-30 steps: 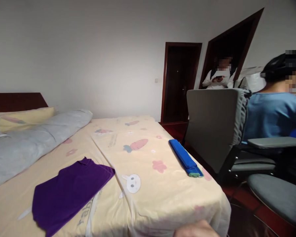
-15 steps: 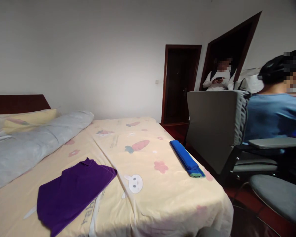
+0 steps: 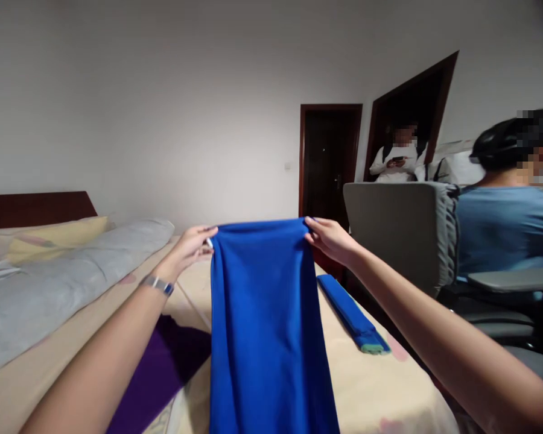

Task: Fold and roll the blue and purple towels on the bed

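A long piece of blue cloth hangs stretched between my two hands above the bed, its lower end out of frame. My left hand, with a watch on the wrist, pinches the top left corner. At the top right corner my right hand is closed on the same cloth. Behind my left arm lies a purple garment, partly covered from view. To the right of the hanging cloth, a folded blue cloth strip with a green end rests on the bed.
The bed has a patterned yellow sheet. A grey quilt and a yellow pillow lie at its left. A person in blue sits in a grey chair at the right; another person stands with a phone in the doorway.
My two hands have come into view, holding up the blue cloth by its top corners. It now blocks the middle of the bed. The scene sits slightly lower in view.
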{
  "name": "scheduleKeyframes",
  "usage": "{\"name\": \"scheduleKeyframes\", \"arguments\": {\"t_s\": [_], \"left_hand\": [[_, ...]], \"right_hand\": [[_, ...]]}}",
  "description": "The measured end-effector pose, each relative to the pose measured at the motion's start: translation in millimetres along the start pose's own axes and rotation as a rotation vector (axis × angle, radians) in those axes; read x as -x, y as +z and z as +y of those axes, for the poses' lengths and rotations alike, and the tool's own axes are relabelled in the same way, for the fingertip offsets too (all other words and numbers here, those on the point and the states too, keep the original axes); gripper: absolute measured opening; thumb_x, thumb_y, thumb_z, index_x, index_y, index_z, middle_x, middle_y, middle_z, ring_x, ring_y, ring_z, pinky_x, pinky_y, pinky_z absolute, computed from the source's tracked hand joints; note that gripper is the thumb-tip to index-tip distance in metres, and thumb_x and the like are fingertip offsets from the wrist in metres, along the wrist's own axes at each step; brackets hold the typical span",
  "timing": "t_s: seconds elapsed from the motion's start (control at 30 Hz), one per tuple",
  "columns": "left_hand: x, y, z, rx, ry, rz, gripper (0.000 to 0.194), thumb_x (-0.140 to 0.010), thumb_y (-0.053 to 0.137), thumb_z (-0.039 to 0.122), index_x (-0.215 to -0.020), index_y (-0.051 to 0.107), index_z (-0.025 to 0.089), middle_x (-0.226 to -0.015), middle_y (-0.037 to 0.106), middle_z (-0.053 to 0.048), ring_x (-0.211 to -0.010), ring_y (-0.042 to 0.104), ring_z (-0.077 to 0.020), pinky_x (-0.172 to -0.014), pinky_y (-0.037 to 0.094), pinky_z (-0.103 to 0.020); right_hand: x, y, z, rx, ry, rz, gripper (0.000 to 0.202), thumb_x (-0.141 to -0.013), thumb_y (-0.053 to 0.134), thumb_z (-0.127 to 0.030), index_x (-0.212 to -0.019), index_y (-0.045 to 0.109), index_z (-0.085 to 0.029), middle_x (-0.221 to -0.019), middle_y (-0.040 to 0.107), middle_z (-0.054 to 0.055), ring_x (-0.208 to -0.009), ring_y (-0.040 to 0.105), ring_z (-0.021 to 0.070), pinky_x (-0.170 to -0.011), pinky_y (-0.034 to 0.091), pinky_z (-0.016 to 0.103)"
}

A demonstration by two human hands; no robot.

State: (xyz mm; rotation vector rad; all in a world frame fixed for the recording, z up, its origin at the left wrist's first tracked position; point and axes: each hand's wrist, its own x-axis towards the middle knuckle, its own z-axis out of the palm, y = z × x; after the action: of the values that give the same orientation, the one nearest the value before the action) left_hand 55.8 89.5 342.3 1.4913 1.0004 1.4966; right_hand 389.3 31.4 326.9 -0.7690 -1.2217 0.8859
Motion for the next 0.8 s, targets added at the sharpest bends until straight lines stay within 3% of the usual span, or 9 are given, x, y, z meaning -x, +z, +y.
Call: {"name": "scheduleKeyframes", "arguments": {"t_s": [0.07,0.13,0.23,0.3,0.4,0.53,0.67,0.73,0.8], "left_hand": [[-43.7,17.0,44.1,0.028,0.111,0.095,0.018,-0.076,0.078,0.023,-0.078,0.063,0.014,-0.057,0.052,0.008,-0.048,0.053,-0.0056,-0.05,0.058,-0.022],[-70.7,31.3,85.1,0.065,0.264,0.188,0.017,-0.081,0.073,0.031,-0.085,0.062,0.018,-0.059,0.054,0.01,-0.053,0.056,-0.0041,-0.06,0.062,-0.021],[-67.1,40.3,116.8,-0.007,0.659,0.293,0.033,-0.09,0.056,0.041,-0.102,0.063,0.011,-0.079,0.064,0.007,-0.078,0.068,-0.0075,-0.075,0.06,-0.025],[-39.0,37.4,109.1,-0.129,0.842,0.296,0.045,-0.095,0.042,0.038,-0.112,0.061,0.001,-0.088,0.066,0.005,-0.094,0.069,-0.0119,-0.082,0.055,-0.031],[27.3,23.7,48.7,-0.258,0.868,0.323,0.03,-0.087,0.064,0.04,-0.105,0.072,0.017,-0.093,0.074,0.001,-0.095,0.072,-0.016,-0.09,0.059,-0.032],[126.0,4.6,-101.3,-0.434,0.45,0.063,0.021,-0.087,0.064,0.039,-0.101,0.076,0.029,-0.109,0.078,-0.001,-0.108,0.071,-0.023,-0.103,0.054,-0.04],[199.2,-3.2,-236.1,-0.502,0.056,-0.235,0.021,-0.081,0.063,0.044,-0.093,0.079,0.038,-0.102,0.081,-0.003,-0.1,0.074,-0.0311,-0.094,0.059,-0.047],[221.0,-7.1,-268.1,-0.521,-0.003,-0.304,0.017,-0.075,0.067,0.045,-0.087,0.079,0.043,-0.1,0.081,-0.003,-0.099,0.074,-0.0343,-0.091,0.06,-0.046],[234.8,-14.9,-276.0,-0.511,-0.054,-0.268,0.019,-0.075,0.066,0.049,-0.088,0.079,0.045,-0.101,0.081,-0.003,-0.1,0.073,-0.035,-0.091,0.059,-0.045]], "right_hand": [[-58.0,18.5,-28.4,-0.038,-0.106,0.073,0.022,-0.087,0.068,-0.035,-0.079,0.056,-0.019,-0.06,0.052,-0.007,-0.051,0.052,0.0064,-0.064,0.053,0.022],[-88.5,27.3,-55.6,-0.071,-0.221,0.133,0.014,-0.093,0.062,-0.033,-0.092,0.054,-0.021,-0.07,0.055,-0.007,-0.057,0.058,0.0055,-0.071,0.054,0.021],[-83.6,21.5,-76.2,-0.039,-0.475,0.133,0.017,-0.094,0.059,-0.038,-0.102,0.054,-0.024,-0.083,0.06,-0.005,-0.07,0.065,0.0076,-0.072,0.055,0.022],[-55.6,9.1,-68.7,0.045,-0.573,0.112,0.023,-0.093,0.059,-0.044,-0.105,0.058,-0.025,-0.089,0.062,-0.003,-0.078,0.067,0.0102,-0.073,0.055,0.023],[8.9,-15.9,-18.8,0.149,-0.538,0.16,0.027,-0.091,0.061,-0.047,-0.108,0.063,-0.026,-0.098,0.065,0.001,-0.083,0.066,0.0136,-0.077,0.056,0.027],[107.3,-52.0,99.2,0.399,-0.214,0.151,0.029,-0.087,0.065,-0.048,-0.095,0.07,-0.02,-0.095,0.07,0.006,-0.091,0.065,0.0217,-0.086,0.053,0.034],[177.7,-72.4,196.3,0.522,0.19,-0.068,0.044,-0.084,0.06,-0.059,-0.082,0.071,-0.017,-0.083,0.072,0.009,-0.086,0.067,0.0277,-0.079,0.054,0.036],[194.3,-74.7,216.0,0.55,0.281,-0.242,0.044,-0.085,0.059,-0.058,-0.085,0.073,-0.017,-0.085,0.073,0.008,-0.087,0.067,0.0279,-0.081,0.052,0.037],[202.1,-73.9,217.5,0.494,0.323,-0.283,0.043,-0.087,0.057,-0.057,-0.088,0.072,-0.016,-0.084,0.072,0.007,-0.083,0.068,0.0256,-0.077,0.052,0.034]]}}
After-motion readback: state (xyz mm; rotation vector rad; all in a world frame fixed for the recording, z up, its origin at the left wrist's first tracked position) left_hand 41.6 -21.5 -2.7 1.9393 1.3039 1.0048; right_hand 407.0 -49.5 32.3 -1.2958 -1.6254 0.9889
